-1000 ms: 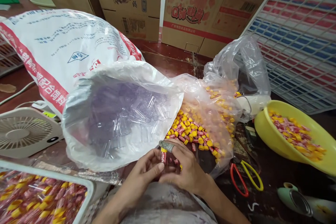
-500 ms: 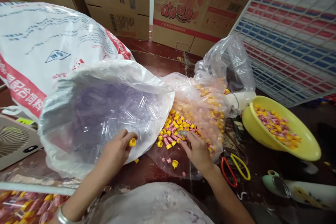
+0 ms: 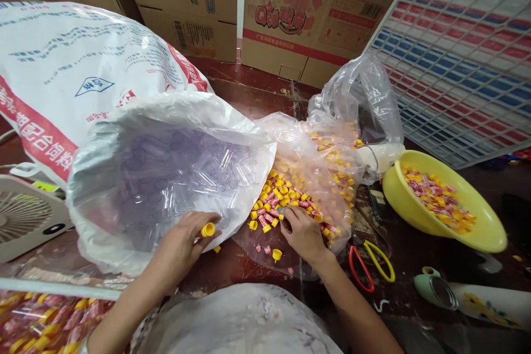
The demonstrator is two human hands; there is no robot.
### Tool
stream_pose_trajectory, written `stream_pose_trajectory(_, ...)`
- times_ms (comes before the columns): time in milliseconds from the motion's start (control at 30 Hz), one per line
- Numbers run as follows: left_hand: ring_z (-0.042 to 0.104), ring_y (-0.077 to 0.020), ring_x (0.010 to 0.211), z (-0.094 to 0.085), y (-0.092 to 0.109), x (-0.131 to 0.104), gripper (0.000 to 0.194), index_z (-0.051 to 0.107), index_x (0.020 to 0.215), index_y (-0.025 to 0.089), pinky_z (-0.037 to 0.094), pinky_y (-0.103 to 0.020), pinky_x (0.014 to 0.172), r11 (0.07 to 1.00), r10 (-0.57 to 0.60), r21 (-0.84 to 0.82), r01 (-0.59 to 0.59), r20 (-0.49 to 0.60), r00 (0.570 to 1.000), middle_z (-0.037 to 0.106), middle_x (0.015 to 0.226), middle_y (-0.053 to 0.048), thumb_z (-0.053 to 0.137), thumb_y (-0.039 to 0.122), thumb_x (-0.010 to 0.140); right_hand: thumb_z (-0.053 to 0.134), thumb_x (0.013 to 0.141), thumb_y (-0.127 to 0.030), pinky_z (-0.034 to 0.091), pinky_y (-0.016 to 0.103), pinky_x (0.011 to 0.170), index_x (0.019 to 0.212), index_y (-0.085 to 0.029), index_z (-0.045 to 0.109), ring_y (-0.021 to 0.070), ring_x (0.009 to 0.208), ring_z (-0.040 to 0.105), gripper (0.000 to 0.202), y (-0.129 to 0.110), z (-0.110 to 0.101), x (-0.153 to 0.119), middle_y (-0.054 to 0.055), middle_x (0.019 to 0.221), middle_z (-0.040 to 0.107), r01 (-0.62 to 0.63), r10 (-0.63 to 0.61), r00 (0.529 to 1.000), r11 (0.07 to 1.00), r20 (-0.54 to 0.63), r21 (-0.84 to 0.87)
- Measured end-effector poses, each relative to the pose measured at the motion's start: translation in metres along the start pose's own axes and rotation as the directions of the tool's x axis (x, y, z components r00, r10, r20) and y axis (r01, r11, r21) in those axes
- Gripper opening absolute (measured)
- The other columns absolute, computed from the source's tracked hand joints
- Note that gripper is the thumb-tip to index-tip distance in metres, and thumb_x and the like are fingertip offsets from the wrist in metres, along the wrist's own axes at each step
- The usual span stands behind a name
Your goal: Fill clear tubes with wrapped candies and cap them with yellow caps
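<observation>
My left hand (image 3: 188,238) is closed on a small yellow cap (image 3: 208,229), its open end facing me, at the mouth of a white woven sack (image 3: 244,221). Inside the sack lie many clear plastic tubes (image 3: 194,168). My right hand (image 3: 301,232) bends its fingers down at the near edge of a pile of yellow caps and pink wrapped pieces (image 3: 271,204). Whatever its fingertips grip, if anything, is hidden. The pile spills from a clear plastic bag (image 3: 290,133). One loose yellow cap (image 3: 276,255) lies on the table between my hands.
At right are scissors (image 3: 371,265) with red and yellow handles, a tilted yellow bowl (image 3: 456,215) of wrapped pieces, and a pale cylindrical container (image 3: 477,301). A fan (image 3: 25,215) stands at left. Cardboard boxes (image 3: 315,16) and a wire rack (image 3: 460,66) line the back.
My right hand has shifted slightly left and down along the pile's edge. My left hand keeps the yellow cap, now turned more toward me. The view has moved a little.
</observation>
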State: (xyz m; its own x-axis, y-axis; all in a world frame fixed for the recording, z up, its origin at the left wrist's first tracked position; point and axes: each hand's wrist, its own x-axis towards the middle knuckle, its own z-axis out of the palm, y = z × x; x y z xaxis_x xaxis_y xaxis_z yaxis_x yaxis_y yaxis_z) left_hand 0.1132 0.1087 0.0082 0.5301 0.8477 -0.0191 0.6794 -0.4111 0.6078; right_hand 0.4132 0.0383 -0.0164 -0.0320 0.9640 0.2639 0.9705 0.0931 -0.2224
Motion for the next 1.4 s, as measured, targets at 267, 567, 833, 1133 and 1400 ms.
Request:
stream_pose_trajectory(267, 0.064, -0.0245, 0.097, 0.014, 0.056, -0.013, 0.03, 0.072, 0.108, 0.024, 0.045, -0.032, 0.086, 0.866, -0.087, -0.462, 0.191, 0.236, 0.968, 0.074, 0.105, -0.004, 0.064, 0.045, 0.087, 0.063, 0.092, -0.027, 0.058, 0.028, 0.077, 0.1, -0.021, 0.06, 0.0176, 0.085, 0.069, 0.01, -0.037, -0.052, 0.003, 0.004, 0.095, 0.069, -0.067, -0.022, 0.994, 0.658, 0.108, 0.75)
stream_pose_trajectory(567, 0.054, -0.0162, 0.077, 0.034, 0.074, -0.012, 0.033, 0.067, 0.09, 0.015, 0.045, -0.026, 0.072, 0.423, -0.14, -0.858, 0.293, 0.257, 0.956, 0.065, 0.082, -0.001, 0.07, 0.048, 0.083, 0.077, 0.081, -0.051, 0.054, 0.046, 0.097, 0.114, -0.017, 0.06, 0.0302, 0.112, 0.065, 0.051, -0.062, -0.043, -0.002, 0.016, 0.116, 0.069, 0.291, -0.315, 0.948, 0.777, -0.057, 0.558)
stream_pose_trajectory(833, 0.058, -0.0155, 0.067, 0.039, 0.084, -0.004, 0.038, 0.064, 0.088, 0.014, 0.048, -0.028, 0.068, 0.217, -0.045, -0.865, 0.453, 0.454, 0.89, 0.066, 0.073, -0.002, 0.079, 0.046, 0.074, 0.085, 0.069, -0.051, 0.048, 0.056, 0.105, 0.124, -0.019, 0.052, 0.0352, 0.119, 0.06, 0.072, -0.068, -0.029, -0.01, 0.016, 0.119, 0.065, 0.293, -0.269, 0.956, 0.847, -0.118, 0.443)
stream_pose_trajectory(1133, 0.062, -0.0238, 0.086, -0.011, 0.026, 0.034, 0.04, 0.073, 0.107, 0.023, 0.043, -0.031, 0.069, 0.983, -0.019, 0.183, 0.01, 0.048, 0.999, 0.064, 0.101, -0.009, 0.045, 0.008, 0.082, 0.063, 0.092, -0.014, 0.056, 0.037, 0.084, 0.098, -0.021, 0.063, 0.0248, 0.096, 0.067, 0.009, -0.014, -0.017, 0.003, 0.009, 0.1, 0.069, 0.019, -0.036, 0.99, 0.993, 0.137, 0.118)
stream_pose_trajectory(1400, 0.064, -0.0273, 0.095, 0.0, 0.002, 0.04, 0.037, 0.073, 0.104, 0.023, 0.047, -0.034, 0.074, 0.973, 0.054, 0.218, -0.071, 0.087, 0.995, 0.066, 0.112, -0.013, 0.046, 0.008, 0.083, 0.059, 0.09, -0.014, 0.055, 0.032, 0.072, 0.09, -0.02, 0.058, 0.0212, 0.081, 0.065, 0.006, -0.018, -0.006, 0.002, 0.007, 0.092, 0.064, -0.035, 0.024, 0.998, 0.984, 0.064, 0.173)
